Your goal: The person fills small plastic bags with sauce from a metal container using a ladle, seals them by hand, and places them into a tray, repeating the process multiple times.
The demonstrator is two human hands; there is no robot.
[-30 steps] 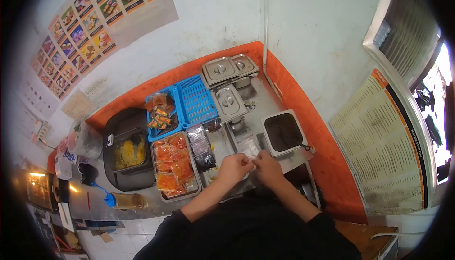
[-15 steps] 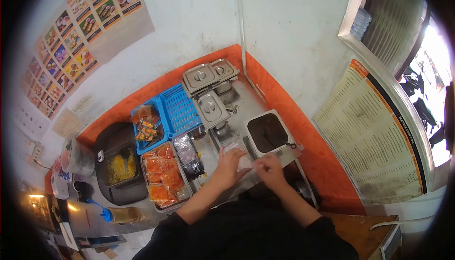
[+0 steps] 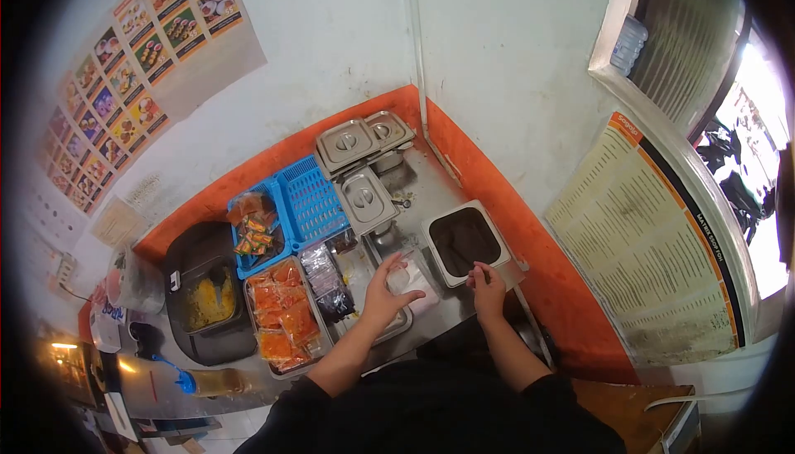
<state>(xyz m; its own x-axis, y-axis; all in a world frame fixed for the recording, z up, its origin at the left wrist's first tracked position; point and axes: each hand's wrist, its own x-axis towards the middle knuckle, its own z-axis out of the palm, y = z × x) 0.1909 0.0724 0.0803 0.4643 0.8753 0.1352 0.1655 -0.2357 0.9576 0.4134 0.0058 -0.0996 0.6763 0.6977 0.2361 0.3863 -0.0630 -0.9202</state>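
My left hand [image 3: 389, 295] is over the steel counter, thumb stretched away from the fingers, with a thin clear plastic bag [image 3: 407, 270] between them. Below it lies a whitish stack of plastic [image 3: 424, 290]. At the near rim of a square white tub [image 3: 434, 252] of dark brown sauce [image 3: 465, 240], my right hand [image 3: 489, 288] has its fingertips pinched together. It appears to grip the dark ladle that stands in the sauce; the handle is mostly hidden by the fingers.
Lidded steel pans [image 3: 364, 197] stand behind the tub. Further left are blue baskets [image 3: 310, 197] with sachets, a tray of orange-filled packets [image 3: 286, 313], dark packets [image 3: 335, 301], a black tub of yellow food [image 3: 214, 298] and a blue-capped bottle [image 3: 211, 382]. Orange-banded walls border the counter.
My right hand has moved away from my left, over to the tub's near rim. The ladle handle no longer rests on the tub's right rim. My left hand has spread its thumb.
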